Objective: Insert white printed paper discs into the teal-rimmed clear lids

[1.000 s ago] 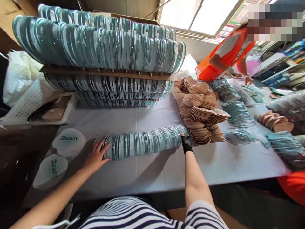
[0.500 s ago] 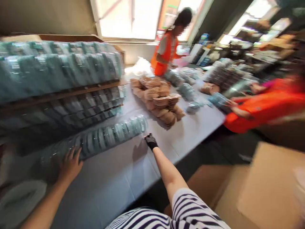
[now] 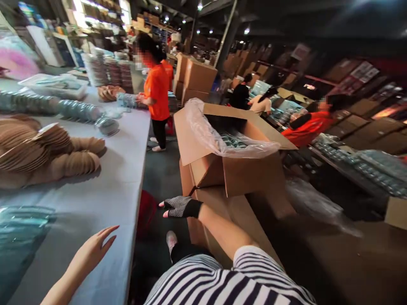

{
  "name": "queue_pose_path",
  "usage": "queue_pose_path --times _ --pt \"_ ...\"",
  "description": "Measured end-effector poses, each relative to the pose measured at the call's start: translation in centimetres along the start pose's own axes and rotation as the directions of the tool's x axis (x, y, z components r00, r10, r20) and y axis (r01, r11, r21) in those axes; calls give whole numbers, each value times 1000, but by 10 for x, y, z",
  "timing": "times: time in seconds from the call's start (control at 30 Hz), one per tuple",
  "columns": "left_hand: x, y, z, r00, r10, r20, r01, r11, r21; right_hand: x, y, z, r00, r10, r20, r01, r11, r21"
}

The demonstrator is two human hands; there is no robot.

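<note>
Bare and empty, my left hand (image 3: pixel 90 250) hovers over the white table (image 3: pixel 122 186), its thumb a little apart from the outstretched fingers. To its left lies a row of clear-wrapped greenish packs (image 3: pixel 23 233). My right hand (image 3: pixel 179 206) wears a grey fingerless glove with a black cuff. It hangs past the table edge with thumb and fingers apart and nothing in its grasp. Just beyond it stands an open cardboard box (image 3: pixel 251 173), with a clear plastic liner (image 3: pixel 203 131) folded over its rim and greenish packs (image 3: pixel 233 140) inside.
Stacked tan fan-shaped pieces (image 3: pixel 51 156) lie on the table, with wrapped rolls (image 3: pixel 79 111) and a clear plastic tub (image 3: pixel 57 87) behind. A co-worker in orange (image 3: pixel 157 91) stands at the table's far end. Another person in orange (image 3: pixel 313 123) is at the right. Loose plastic (image 3: pixel 318 203) lies right of the box.
My view has swung right, from the stacked packs to the cardboard box. My left hand has come away from the wrapped row. My right hand has moved off the table toward the box.
</note>
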State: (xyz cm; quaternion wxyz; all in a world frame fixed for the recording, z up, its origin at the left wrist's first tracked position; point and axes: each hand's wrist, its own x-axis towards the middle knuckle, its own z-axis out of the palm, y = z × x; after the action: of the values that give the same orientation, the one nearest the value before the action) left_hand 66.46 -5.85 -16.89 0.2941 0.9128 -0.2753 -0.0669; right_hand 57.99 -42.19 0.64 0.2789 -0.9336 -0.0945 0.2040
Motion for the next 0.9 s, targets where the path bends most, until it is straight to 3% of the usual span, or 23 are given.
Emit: queue_pose_path --times 0.03,0.1,0.2,0.27,0.3,0.37,0.43,0.5,0.57,0.63,0.73,0.77,0.8,0.83,0.9 --pt "30 21 -5 998 64 10 -64 998 18 -22 5 -25 988 -27 -153 34 998 45" --pt "91 67 -10 980 200 24 -201 979 40 -66 20 -71 891 -34 -452 86 992 93" --pt "175 146 -7 915 404 13 -404 914 30 -123 58 -126 640 -12 -768 -11 1000 -25" --pt "220 200 -1 848 530 2 -530 848 16 -147 89 -150 518 -46 -854 -148 979 -142" --pt "239 226 3 816 578 -2 -578 816 13 -153 104 -160 494 -64 -867 -215 957 -194" --pt "273 271 13 782 623 5 -623 782 20 -156 134 -172 496 -60 -866 -343 903 -259" --pt "304 302 27 806 591 30 -592 806 29 -149 157 -177 519 10 -855 -454 851 -265" --pt "334 316 44 858 504 102 -507 862 8 -140 172 -177 547 85 -833 -504 828 -247" --pt "361 318 64 876 442 194 -440 896 -51 -135 178 -175 580 130 -804 -476 855 -205" --pt "384 315 83 850 451 273 -431 892 -134 -136 180 -177 638 191 -746 -383 919 -92" --pt "408 314 108 755 535 378 -468 844 -261 -144 182 -194 718 292 -632 -215 957 197" --pt "414 317 114 720 553 419 -468 833 -295 -146 186 -204 706 331 -626 -160 936 314" --pt "420 321 118 683 566 461 -465 824 -323 -147 191 -215 659 383 -647 -97 897 431" --pt "425 325 120 640 577 508 -464 816 -343 -147 199 -226 580 444 -683 -11 843 538" --pt "436 336 113 533 592 604 -492 798 -348 -145 218 -250 363 574 -734 232 707 668"
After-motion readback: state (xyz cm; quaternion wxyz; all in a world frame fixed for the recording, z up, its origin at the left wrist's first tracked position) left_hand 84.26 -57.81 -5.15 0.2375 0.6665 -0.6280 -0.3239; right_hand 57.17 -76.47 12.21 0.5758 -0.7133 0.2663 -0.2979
